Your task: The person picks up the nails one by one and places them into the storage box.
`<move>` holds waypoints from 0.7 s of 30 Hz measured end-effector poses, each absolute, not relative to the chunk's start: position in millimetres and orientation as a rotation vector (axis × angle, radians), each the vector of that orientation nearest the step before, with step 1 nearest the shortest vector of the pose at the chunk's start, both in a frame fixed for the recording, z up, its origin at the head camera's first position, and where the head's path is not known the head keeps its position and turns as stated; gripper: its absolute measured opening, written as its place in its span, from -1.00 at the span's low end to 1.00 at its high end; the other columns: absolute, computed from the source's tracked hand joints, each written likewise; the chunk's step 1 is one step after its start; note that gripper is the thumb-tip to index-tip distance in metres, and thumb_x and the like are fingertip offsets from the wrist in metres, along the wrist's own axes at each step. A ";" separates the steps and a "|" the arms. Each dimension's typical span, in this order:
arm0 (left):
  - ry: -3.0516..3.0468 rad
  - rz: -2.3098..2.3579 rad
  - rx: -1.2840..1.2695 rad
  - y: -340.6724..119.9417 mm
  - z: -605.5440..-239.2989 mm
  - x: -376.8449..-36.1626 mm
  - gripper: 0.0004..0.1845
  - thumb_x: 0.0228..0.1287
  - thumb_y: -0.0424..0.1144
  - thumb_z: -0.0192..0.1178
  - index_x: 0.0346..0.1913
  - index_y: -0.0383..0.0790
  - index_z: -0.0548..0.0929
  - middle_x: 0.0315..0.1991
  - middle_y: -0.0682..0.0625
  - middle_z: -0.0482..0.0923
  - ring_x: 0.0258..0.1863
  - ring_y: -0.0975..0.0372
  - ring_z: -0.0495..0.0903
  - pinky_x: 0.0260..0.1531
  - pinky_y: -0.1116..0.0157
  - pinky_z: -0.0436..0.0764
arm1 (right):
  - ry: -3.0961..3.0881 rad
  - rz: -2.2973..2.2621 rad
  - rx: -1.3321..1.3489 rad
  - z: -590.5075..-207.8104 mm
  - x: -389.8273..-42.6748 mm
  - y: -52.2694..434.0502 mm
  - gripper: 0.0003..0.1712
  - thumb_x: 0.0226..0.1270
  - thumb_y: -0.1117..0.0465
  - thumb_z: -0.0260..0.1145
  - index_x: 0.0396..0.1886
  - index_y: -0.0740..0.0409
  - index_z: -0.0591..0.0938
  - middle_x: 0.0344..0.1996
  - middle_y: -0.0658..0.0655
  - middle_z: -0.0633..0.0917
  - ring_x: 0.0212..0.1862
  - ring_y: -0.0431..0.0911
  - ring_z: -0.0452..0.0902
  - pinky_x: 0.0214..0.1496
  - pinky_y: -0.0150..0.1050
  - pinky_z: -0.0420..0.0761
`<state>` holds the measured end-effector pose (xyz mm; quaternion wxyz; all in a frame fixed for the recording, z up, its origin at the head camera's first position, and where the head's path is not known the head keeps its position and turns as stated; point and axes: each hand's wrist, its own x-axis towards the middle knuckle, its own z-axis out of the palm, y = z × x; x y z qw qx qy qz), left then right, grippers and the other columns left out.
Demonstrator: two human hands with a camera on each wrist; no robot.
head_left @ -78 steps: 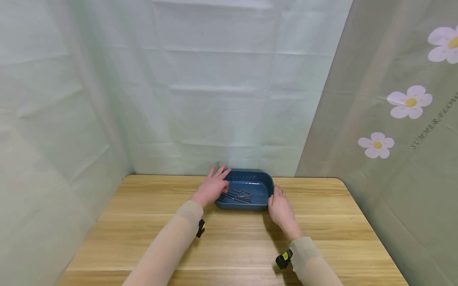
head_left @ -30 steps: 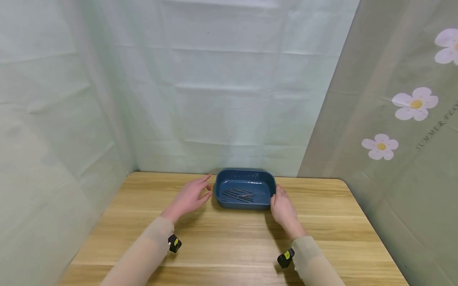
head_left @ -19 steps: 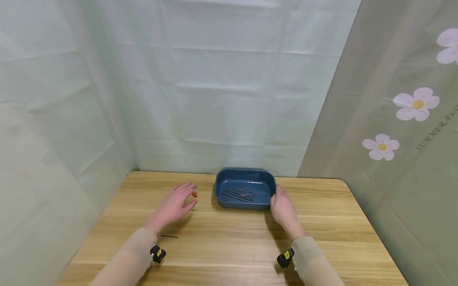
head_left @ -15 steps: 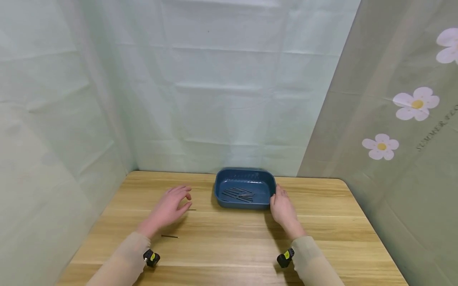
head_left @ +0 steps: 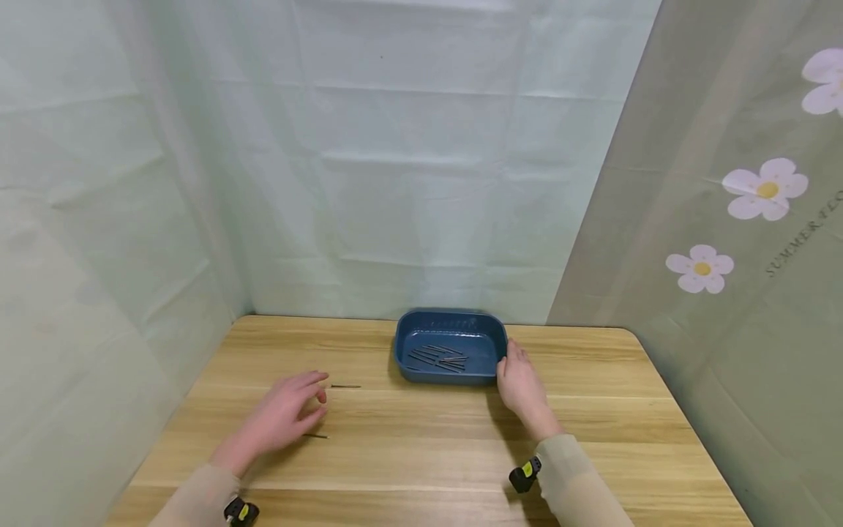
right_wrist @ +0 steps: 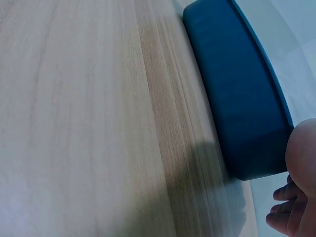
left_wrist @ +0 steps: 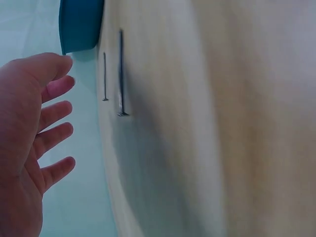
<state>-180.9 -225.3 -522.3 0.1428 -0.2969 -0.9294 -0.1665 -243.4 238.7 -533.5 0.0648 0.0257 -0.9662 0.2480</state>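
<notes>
Two nails lie apart on the table: a far nail [head_left: 345, 386] and a near nail [head_left: 317, 436]. My left hand [head_left: 286, 413] hovers by them with fingers loosely bent and nothing held; it partly covers the near one. Both show in the left wrist view, a longer-looking nail [left_wrist: 121, 74] and a smaller-looking nail [left_wrist: 104, 76]. At the back stands a blue rectangular dish [head_left: 484, 350] with several nails [head_left: 437, 359] on its floor. My right hand [head_left: 523, 384] rests against the dish's right end, thumb at the front corner and fingers along the side.
The wooden table [head_left: 421, 461] carries the dish near its back edge. Pale cloth [head_left: 408, 183] hangs behind and at both sides. A black wrist camera [head_left: 525, 474] sits at the right cuff, another black camera [head_left: 241, 511] at the left.
My left hand has left the dish's left end and moved left and nearer over the table, uncovering the far nail. The right hand stays at the dish.
</notes>
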 end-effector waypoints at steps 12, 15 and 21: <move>-2.797 -0.507 -0.830 -236.2 -529.8 -159.2 -0.70 0.18 -0.16 0.61 -0.36 0.19 0.61 0.50 -0.35 0.42 0.47 -0.35 0.37 0.33 -0.53 0.25 | -2.887 0.754 0.076 -533.7 -243.6 238.6 -0.35 0.69 0.23 -0.06 0.56 0.61 0.25 0.51 0.55 0.37 0.51 0.44 0.30 0.56 0.24 0.31; -2.832 -0.518 -0.826 -238.1 -530.1 -157.5 -0.69 0.20 -0.18 0.60 -0.37 0.20 0.60 0.49 -0.35 0.43 0.47 -0.34 0.38 0.32 -0.54 0.25 | -2.896 0.750 0.070 -534.1 -243.8 239.0 -0.35 0.69 0.22 -0.07 0.57 0.59 0.24 0.51 0.55 0.37 0.52 0.43 0.30 0.56 0.23 0.31; -2.869 -0.538 -0.809 -241.3 -530.3 -157.4 -0.65 0.20 -0.25 0.60 -0.39 0.20 0.58 0.51 -0.37 0.40 0.49 -0.34 0.36 0.32 -0.53 0.27 | -2.883 0.729 0.074 -536.2 -245.4 239.1 -0.35 0.68 0.23 -0.06 0.56 0.59 0.25 0.49 0.55 0.39 0.51 0.44 0.31 0.55 0.24 0.33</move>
